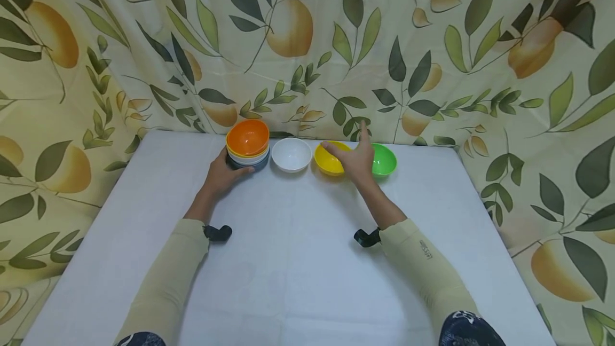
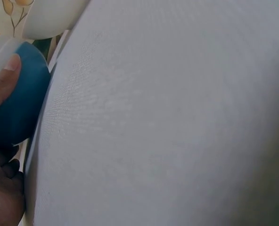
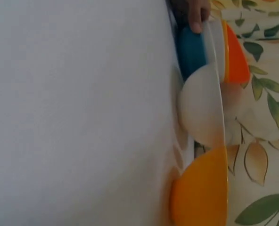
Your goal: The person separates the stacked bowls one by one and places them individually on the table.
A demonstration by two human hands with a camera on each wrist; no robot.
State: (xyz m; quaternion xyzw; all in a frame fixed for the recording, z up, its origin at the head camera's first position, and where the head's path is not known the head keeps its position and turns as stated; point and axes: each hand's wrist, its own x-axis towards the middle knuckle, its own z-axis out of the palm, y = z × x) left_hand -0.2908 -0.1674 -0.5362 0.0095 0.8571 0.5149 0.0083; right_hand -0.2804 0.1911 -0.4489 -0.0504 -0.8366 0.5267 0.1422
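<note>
Head view: left hand (image 1: 217,176) is gripping the stack of bowls (image 1: 247,161) low down, at the left end of a row running along the far side of the table (image 1: 288,266); orange bowl (image 1: 248,138) is sitting on top, yellow and white layers are showing under it, blue bowl (image 1: 261,165) is forming the base. Low grip is probably steadying the whole pile, since the base is carrying the rest. Loose white bowl (image 1: 291,155) is standing just beside it, then loose yellow bowl (image 1: 326,164), then green bowl (image 1: 384,160), all facing mouth up, so likely easy to nest. Right hand (image 1: 360,160) is holding nothing visible; it is spreading wide, thumb over the yellow bowl, and partly covering the green one. Contact: can't tell. Left wrist view: thumb is pressing the blue wall, fingers are curling lower down, presumably bracing from both sides. Right wrist view: right hand isn't showing; loose white and yellow bowls are lining up toward the stack, left fingers are gripping its blue base.
</note>
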